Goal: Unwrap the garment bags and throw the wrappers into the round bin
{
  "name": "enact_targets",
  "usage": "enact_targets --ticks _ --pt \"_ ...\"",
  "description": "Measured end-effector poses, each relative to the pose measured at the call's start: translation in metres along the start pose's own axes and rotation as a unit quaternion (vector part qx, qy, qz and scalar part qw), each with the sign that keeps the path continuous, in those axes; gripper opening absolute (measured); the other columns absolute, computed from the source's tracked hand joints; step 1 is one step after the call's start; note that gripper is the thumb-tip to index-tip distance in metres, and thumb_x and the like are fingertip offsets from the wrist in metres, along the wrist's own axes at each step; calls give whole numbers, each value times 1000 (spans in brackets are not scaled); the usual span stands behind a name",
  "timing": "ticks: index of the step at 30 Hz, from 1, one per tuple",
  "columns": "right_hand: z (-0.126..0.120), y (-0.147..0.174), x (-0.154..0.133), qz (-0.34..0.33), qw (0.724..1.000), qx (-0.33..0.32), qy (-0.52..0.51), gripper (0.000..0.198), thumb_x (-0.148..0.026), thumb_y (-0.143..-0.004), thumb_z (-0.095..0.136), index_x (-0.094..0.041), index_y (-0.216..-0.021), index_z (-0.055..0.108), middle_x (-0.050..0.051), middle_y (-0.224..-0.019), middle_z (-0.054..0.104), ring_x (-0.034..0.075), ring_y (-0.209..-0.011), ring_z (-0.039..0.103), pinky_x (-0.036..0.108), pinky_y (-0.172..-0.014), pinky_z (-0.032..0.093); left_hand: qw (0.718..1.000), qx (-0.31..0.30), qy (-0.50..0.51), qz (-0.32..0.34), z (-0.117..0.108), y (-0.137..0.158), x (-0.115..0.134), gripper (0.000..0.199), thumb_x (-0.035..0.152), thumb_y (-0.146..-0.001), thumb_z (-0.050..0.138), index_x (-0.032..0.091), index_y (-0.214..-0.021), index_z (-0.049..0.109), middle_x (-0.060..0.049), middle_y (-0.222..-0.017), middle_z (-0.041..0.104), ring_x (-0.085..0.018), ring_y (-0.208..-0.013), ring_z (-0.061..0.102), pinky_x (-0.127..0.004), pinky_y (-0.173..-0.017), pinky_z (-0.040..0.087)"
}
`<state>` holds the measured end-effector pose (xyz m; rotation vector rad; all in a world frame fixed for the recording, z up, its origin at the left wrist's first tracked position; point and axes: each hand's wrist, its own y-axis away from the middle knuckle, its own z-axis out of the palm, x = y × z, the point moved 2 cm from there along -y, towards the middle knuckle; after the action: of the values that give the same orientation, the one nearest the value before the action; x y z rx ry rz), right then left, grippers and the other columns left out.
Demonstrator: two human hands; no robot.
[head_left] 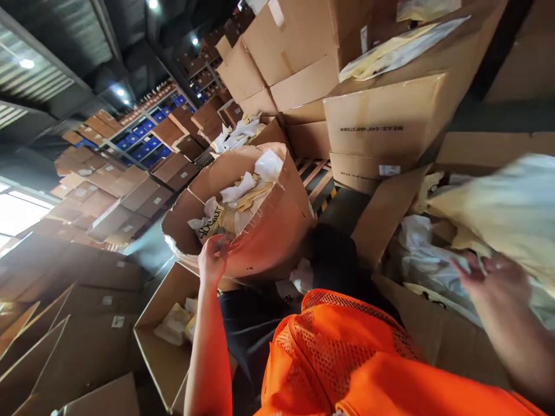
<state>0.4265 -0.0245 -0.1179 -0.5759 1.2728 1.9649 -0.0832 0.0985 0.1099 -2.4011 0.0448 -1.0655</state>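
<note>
Pale yellow-and-white plastic bag (511, 208), blurred, just beyond the nearer, half-curled right grip (498, 283); hold unclear. Round brown cardboard bin (281, 225), just beyond the loosely bent left grip (214, 254); hold likewise unclear.

R hand (498, 283) betw. 3 & 4 o'clock: blurred, can't tell its grip on pale bag (489, 202), also blurred & cut off by edge at 3. L hand (213, 255) at 8: fingertips blurred, grip on round carton (277, 225) unclear. Carton's floor hidden under packets (238, 190). L forearm (208, 346) & orange vest (329, 358) cut off by edge near 6, window (19, 216) by edge at 9. Blue bins (141, 151), approx. 10: contents too small to tell.
</note>
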Motion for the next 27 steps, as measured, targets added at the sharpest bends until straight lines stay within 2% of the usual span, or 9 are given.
enact_targets --ticks 3,5,8,10,14,18,22,25,27 --pt "25 30 35 49 993 -103 9 9 -24 -59 54 -32 -62 52 3 -132 61 26 -126 57 57 -103 45 977 -45 -206 42 19 2 -5 27 41 -79 68 20 -97 70 -13 -103 73 -33 -111 62 -45 -101 39" --pt "57 66 51 47 985 -167 17 26 -20 -51 64 -32 -70 51 5 -113 67 29 -116 63 58 -103 46 936 -76 -339 49 30 10 -6 30 46 -86 60 19 -84 70 -13 -86 74 -33 -95 67 -45 -94 39" --pt "118 123 55 -44 958 -281 37 54 -18 -47 75 -35 -94 53 3 -108 65 27 -104 67 56 -102 49 918 -56 -387 71 39 28 -9 37 46 -92 54 18 -72 66 -11 -78 73 -30 -86 67 -42 -88 38" --pt "161 158 49 -138 907 -395 49 62 -22 -52 79 -34 -106 50 4 -116 62 25 -103 66 54 -102 49 919 -32 -377 108 42 39 -11 34 44 -92 55 18 -72 65 -9 -76 72 -28 -82 66 -40 -87 37" --pt "247 229 45 -335 725 -589 126 72 -30 -66 80 -31 -125 39 9 -134 52 25 -119 58 52 -106 47 923 35 -352 151 47 52 -16 28 39 -88 61 19 -68 60 -5 -66 65 -24 -72 60 -40 -84 36" --pt "335 292 87 -544 428 -650 315 83 -34 -72 74 -18 -143 35 17 -144 43 32 -132 46 51 -115 39 931 97 -307 173 56 53 -19 28 36 -87 60 21 -65 52 -3 -60 58 -22 -66 55 -40 -80 35" --pt "414 322 175 -614 152 -605 483 93 -26 -68 74 -11 -150 33 22 -149 38 42 -141 32 61 -117 28 942 153 -230 189 67 50 -24 19 31 -85 57 22 -70 50 -2 -57 56 -20 -59 51 -41 -74 34" --pt "456 319 249 -632 35 -552 543 103 -19 -56 81 -10 -149 38 24 -154 33 47 -147 16 70 -117 9 942 203 -171 207 76 47 -31 6 26 -80 57 21 -82 55 -4 -60 60 -21 -60 55 -42 -70 34" --pt "475 310 294 -615 38 -570 545 102 -15 -51 82 -9 -145 44 25 -155 32 44 -150 9 69 -118 1 933 249 -134 221 85 48 -39 15 25 -76 58 19 -90 59 -6 -63 64 -23 -63 61 -44 -69 36"
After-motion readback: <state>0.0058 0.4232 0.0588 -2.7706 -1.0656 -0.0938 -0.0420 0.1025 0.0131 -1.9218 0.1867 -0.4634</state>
